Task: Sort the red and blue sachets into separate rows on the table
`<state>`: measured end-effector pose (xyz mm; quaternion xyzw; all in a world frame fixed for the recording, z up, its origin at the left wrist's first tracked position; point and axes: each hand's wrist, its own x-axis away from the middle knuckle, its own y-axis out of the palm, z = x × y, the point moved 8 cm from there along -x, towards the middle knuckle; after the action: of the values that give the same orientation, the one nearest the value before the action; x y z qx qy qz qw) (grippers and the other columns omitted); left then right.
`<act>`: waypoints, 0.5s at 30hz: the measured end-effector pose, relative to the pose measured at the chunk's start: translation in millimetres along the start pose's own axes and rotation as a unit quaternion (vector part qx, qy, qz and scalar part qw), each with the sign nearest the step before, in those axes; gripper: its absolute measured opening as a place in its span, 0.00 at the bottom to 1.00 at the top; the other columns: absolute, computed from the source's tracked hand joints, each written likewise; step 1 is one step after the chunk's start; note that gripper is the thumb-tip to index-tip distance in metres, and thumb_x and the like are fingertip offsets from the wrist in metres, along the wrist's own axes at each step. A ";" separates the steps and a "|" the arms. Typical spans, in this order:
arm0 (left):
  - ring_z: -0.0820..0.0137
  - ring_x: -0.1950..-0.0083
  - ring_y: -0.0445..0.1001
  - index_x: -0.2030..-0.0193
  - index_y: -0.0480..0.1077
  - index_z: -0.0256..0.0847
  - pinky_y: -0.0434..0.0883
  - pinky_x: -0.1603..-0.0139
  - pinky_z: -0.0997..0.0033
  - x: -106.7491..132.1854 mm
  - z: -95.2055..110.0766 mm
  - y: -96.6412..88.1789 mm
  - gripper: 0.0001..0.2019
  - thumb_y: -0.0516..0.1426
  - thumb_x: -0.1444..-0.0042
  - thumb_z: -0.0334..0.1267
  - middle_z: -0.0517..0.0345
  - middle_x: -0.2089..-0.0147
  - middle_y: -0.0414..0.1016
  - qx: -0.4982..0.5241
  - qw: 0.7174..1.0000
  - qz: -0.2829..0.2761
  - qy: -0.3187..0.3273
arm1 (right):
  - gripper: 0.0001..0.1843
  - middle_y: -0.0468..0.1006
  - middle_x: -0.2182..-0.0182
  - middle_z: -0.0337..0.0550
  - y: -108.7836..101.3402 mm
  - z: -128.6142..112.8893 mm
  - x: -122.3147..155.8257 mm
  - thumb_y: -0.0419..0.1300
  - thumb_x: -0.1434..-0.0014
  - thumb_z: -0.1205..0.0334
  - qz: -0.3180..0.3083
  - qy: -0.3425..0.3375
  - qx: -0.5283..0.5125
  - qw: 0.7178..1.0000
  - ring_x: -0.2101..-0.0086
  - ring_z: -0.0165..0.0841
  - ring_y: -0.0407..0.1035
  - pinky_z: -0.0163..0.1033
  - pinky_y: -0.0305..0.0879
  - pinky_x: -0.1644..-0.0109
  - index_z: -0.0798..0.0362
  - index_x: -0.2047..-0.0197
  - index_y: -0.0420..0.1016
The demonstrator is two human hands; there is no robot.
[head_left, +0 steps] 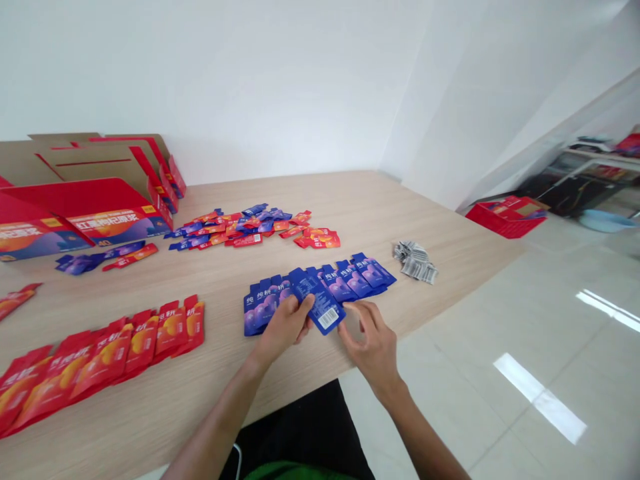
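Observation:
A blue pouch (316, 301), its barcode side facing up, is in my left hand (287, 322), thumb on top and fingers curled beneath. At the pouch's lower right corner, the thumb and index finger of my right hand (371, 340) pinch its edge. Just behind my hands lies a row of overlapping blue pouches (345, 280) with purple fruit on their fronts; the held pouch covers part of it. To the left, a similar overlapping row of red pouches (107, 353) with orange fruit fans along the wooden table (225, 393).
Red display boxes (107, 210) stand at the back left. A mixed heap of red and blue pouches (250, 223) lies mid-table. Small striped packets (415, 260) sit toward the right edge. Beyond it, a red box (507, 215) and a light blue basin (607, 220) are visible.

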<state>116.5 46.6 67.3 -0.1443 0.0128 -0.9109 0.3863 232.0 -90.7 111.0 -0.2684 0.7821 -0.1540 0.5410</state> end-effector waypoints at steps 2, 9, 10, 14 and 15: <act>0.80 0.87 0.54 0.79 0.62 0.42 0.51 0.85 0.79 -16.9 6.6 8.9 0.30 0.52 0.35 0.64 0.67 0.86 0.59 -0.009 1.000 -0.024 -0.014 | 0.09 0.82 0.58 0.48 -5.6 6.8 -5.7 0.61 0.31 0.67 0.013 -0.060 0.033 0.998 0.60 0.36 0.78 0.39 0.73 0.56 0.51 0.50 0.78; 0.81 0.84 0.57 0.69 0.71 0.36 0.55 0.84 0.80 -84.7 15.1 34.5 0.19 0.57 0.29 0.45 0.66 0.79 0.67 -0.049 0.995 -0.040 -0.079 | 0.10 0.83 0.63 0.45 7.0 61.2 -23.2 0.59 0.28 0.67 -0.031 -0.159 0.104 0.981 0.65 0.33 0.75 0.40 0.65 0.59 0.52 0.61 0.79; 0.81 0.81 0.61 0.63 0.72 0.35 0.59 0.82 0.80 -94.2 14.2 36.7 0.15 0.58 0.29 0.44 0.65 0.75 0.70 -0.050 0.995 -0.030 -0.085 | 0.10 0.84 0.63 0.45 10.9 71.3 -24.8 0.58 0.28 0.67 -0.043 -0.153 0.111 0.981 0.65 0.34 0.75 0.40 0.64 0.58 0.52 0.61 0.79; 0.72 0.63 0.77 0.46 0.73 0.37 0.78 0.64 0.69 -124.0 5.6 45.3 0.14 0.61 0.30 0.44 0.56 0.55 0.78 -0.056 0.992 -0.001 -0.111 | 0.10 0.84 0.62 0.45 24.0 101.6 -23.7 0.58 0.28 0.67 -0.091 -0.124 0.112 0.982 0.63 0.35 0.76 0.41 0.62 0.55 0.53 0.61 0.79; 0.69 0.60 0.79 0.44 0.73 0.37 0.80 0.61 0.66 -129.0 3.7 47.3 0.14 0.61 0.30 0.44 0.54 0.52 0.78 -0.056 0.992 0.001 -0.114 | 0.10 0.84 0.62 0.45 26.1 106.6 -22.1 0.57 0.29 0.66 -0.100 -0.109 0.104 0.983 0.63 0.35 0.76 0.41 0.62 0.55 0.53 0.61 0.79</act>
<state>235.7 105.0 31.9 -0.2689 0.0202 -0.8858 0.3777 330.4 -51.4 74.8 -0.3031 0.6670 -0.2577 0.6299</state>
